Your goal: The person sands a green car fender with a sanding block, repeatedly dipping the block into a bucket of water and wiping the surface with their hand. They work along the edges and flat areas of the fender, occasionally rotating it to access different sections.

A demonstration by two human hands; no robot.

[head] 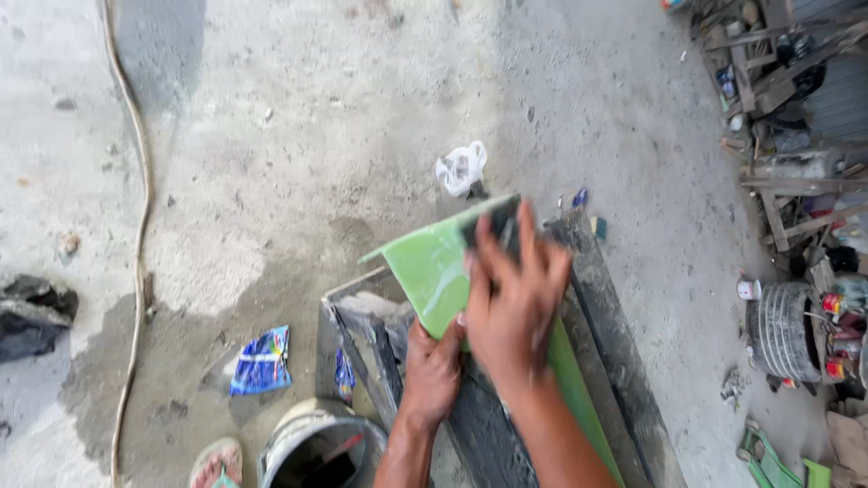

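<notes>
A long green board (425,267) lies tilted across a dark, wet wooden frame (597,307) on the concrete floor. My right hand (514,294) presses a small dark pad, mostly hidden under the fingers, flat against the board's upper end. My left hand (432,366) grips the board's near edge from below, thumb on the green face. Both forearms reach in from the bottom of the view.
A grey bucket (321,443) stands at the bottom, beside a foot in a sandal (215,463). A blue wrapper (262,361), a white plastic bag (461,167) and a long hose (140,226) lie on the floor. Scrap wood, cans and a tyre (782,330) crowd the right side.
</notes>
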